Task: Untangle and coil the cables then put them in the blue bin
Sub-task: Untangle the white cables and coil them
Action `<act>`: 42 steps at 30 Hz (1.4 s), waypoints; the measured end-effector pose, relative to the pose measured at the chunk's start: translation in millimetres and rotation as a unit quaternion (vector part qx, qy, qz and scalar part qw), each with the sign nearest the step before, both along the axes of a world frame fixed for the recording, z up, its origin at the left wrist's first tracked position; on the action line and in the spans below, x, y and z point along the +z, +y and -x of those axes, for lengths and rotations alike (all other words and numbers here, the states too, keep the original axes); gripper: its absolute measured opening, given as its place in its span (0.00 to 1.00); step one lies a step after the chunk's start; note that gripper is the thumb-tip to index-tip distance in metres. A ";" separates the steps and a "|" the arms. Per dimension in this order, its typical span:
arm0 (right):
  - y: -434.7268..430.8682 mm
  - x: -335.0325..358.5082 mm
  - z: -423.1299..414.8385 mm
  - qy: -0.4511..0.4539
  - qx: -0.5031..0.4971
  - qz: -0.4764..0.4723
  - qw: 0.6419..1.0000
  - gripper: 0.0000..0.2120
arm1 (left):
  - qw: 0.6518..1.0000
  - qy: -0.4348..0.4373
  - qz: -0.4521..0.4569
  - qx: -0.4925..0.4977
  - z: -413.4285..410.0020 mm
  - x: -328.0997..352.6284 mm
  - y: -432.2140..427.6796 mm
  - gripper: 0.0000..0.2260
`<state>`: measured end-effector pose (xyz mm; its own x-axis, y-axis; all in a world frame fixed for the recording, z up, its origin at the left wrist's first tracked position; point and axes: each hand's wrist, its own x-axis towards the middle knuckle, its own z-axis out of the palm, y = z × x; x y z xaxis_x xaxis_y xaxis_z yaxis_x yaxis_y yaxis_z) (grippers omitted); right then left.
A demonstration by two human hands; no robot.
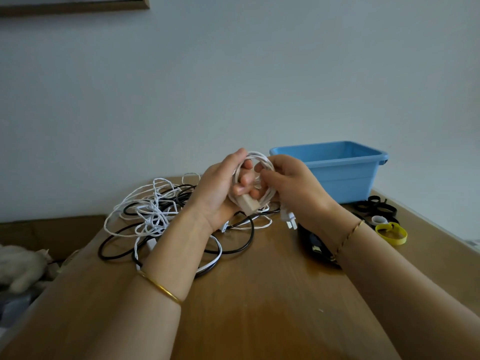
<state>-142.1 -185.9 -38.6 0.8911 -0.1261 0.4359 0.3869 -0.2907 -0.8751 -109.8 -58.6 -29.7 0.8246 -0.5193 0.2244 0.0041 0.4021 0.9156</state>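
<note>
We hold both hands up over the tabletop (259, 294); our left hand (218, 188) has its fingers curled through a white cable coil (262, 162), its grip clamped on it; our right hand (291, 185) pinches the coil's other side, it seems; the coil is near the blue bin (342, 178); tangled cables (155, 211) lie below.

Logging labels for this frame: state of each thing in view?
white cable coil: coiled, held above the table by both hands
left hand: grips the coil
right hand: pinches the coil
cable tangle: knotted, lying on table
blue bin: upright, inside mostly hidden
yellow strap: looped, on table
</note>
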 end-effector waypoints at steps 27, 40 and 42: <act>-15.6 -6.8 24.6 -0.046 -0.145 0.046 0.987 0.12 | 0.996 0.087 0.014 -0.033 16.8 -7.7 -41.6 0.12; -61.8 -29.9 56.2 -0.006 -0.203 -0.028 0.979 0.07 | 0.993 0.017 -0.085 0.083 41.4 -24.5 -105.9 0.05; -70.5 -30.9 56.8 -0.003 -0.192 -0.048 0.980 0.06 | 0.992 0.008 -0.089 0.092 42.7 -23.0 -113.3 0.06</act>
<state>-198.9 -256.4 -69.5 0.7671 -0.4921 0.4116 0.2711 -0.3328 -0.9032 -152.5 -172.0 -52.6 0.9117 -0.3904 0.1283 -0.0389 0.2287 0.9727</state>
